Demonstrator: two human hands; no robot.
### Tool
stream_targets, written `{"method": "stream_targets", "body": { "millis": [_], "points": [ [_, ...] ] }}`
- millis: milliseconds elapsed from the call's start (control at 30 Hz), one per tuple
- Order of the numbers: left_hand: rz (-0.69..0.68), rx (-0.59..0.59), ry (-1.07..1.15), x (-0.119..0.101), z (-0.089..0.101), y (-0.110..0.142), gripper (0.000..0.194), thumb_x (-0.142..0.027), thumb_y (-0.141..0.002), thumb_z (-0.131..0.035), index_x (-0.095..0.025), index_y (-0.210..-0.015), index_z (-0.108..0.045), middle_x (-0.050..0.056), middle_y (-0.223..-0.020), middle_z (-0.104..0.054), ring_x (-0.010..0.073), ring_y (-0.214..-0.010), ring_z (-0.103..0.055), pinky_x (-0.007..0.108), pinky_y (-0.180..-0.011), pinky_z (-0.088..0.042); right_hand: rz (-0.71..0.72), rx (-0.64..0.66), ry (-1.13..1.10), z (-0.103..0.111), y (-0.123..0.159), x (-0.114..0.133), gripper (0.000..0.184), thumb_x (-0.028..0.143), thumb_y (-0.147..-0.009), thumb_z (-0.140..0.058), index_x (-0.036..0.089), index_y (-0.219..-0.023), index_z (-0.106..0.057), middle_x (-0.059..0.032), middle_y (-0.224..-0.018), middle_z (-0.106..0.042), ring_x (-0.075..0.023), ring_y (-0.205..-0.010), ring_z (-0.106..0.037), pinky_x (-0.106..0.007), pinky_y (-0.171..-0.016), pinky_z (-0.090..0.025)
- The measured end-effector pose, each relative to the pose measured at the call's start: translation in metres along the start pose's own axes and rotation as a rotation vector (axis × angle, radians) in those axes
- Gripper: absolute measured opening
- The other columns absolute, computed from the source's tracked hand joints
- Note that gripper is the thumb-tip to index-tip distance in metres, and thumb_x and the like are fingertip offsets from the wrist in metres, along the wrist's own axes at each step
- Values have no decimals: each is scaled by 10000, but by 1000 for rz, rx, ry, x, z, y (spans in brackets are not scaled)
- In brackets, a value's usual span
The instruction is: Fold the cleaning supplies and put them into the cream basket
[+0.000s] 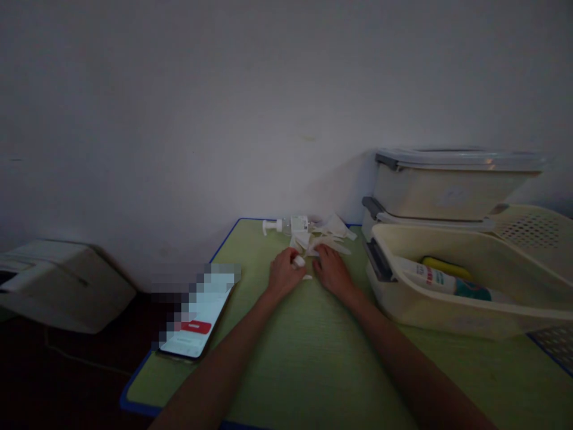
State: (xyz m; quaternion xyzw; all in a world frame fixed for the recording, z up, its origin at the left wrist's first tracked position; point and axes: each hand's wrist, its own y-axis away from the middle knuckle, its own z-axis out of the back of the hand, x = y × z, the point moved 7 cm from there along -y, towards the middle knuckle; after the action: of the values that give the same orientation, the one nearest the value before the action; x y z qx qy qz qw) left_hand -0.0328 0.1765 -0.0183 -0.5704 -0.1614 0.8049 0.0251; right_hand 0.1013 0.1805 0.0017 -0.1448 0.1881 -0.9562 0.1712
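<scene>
My left hand (285,273) rests over the green table with its fingers curled round a small white object (299,261), whose kind I cannot make out. To its right, my right hand (332,272) lies palm down with its fingers reaching onto a crumpled, translucent white plastic glove (338,243). Its thumb and fingers look apart, though the fingertips are partly hidden. Just behind my hands a clear pump bottle (293,224) with a white pump head lies on its side. More thin white material (301,240) sits between the bottle and my left hand.
A phone (197,316) with a lit screen lies at the table's left edge. On the right stands a cream basket (430,310) holding a printed white tube (441,279) and a yellow item (445,266). Lidded boxes (447,191) are stacked behind it, against the wall.
</scene>
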Motion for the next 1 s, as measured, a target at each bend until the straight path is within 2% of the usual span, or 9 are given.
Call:
{"method": "stream_targets", "body": {
  "millis": [100,233,333,433,633,733,833,1000],
  "points": [
    [-1,53,50,-3,-4,1,286,-27,-536,-623,-178,-776,-585,-20,-730,-594,139,-706,-541,262,-707,-426,41,-16,-58,0,2,0,369,89,-794,-472,71,-1160,-507,-185,-1212,-517,-255,-1168,-437,-407,-980,-356],
    [41,32,175,-6,-2,2,275,-71,-542,-662,-170,-779,-563,-16,-704,-588,122,-636,-535,234,-613,-428,134,-13,-133,0,4,7,525,0,-724,-390,103,-1236,-444,-150,-1250,-502,-210,-1189,-421,-370,-987,-356],
    [68,-12,302,-5,1,0,364,-118,-517,-703,-173,-827,-521,-2,-765,-603,122,-638,-556,227,-583,-431,205,-8,-172,2,8,14,596,-22,-690,-376,139,-1262,-419,-125,-1237,-517,-189,-1156,-452,-352,-960,-382],
    [81,-41,442,-4,4,-3,405,-147,-519,-697,-183,-859,-482,0,-805,-615,119,-646,-574,226,-591,-442,243,-17,-187,4,10,19,546,-12,-709,-376,154,-1224,-450,-118,-1192,-542,-194,-1117,-475,-357,-933,-398],
    [103,-61,628,0,10,-11,306,-240,-580,-642,-174,-857,-530,28,-857,-654,136,-720,-609,245,-651,-463,252,-27,-154,7,10,21,336,15,-740,-413,143,-1008,-569,-121,-1020,-596,-217,-972,-535,-364,-855,-425],
    [111,-62,646,1,11,-10,365,-271,-533,-685,-163,-856,-556,29,-821,-655,146,-712,-610,267,-668,-473,229,-56,-136,10,11,21,274,51,-770,-432,137,-985,-576,-124,-963,-603,-237,-945,-537,-385,-833,-421],
    [102,-63,618,0,11,-8,447,-261,-496,-712,-163,-902,-552,32,-829,-657,156,-718,-616,286,-680,-483,231,-72,-137,15,12,23,282,98,-820,-419,127,-1070,-546,-126,-972,-607,-227,-929,-541,-367,-829,-423],
    [43,-146,428,-3,24,-11,395,-185,-515,-685,-152,-888,-557,42,-863,-651,169,-778,-613,300,-734,-483,263,-51,-134,16,15,28,341,82,-818,-400,135,-1132,-521,-112,-1008,-604,-208,-950,-534,-337,-845,-420]
  ]
}}
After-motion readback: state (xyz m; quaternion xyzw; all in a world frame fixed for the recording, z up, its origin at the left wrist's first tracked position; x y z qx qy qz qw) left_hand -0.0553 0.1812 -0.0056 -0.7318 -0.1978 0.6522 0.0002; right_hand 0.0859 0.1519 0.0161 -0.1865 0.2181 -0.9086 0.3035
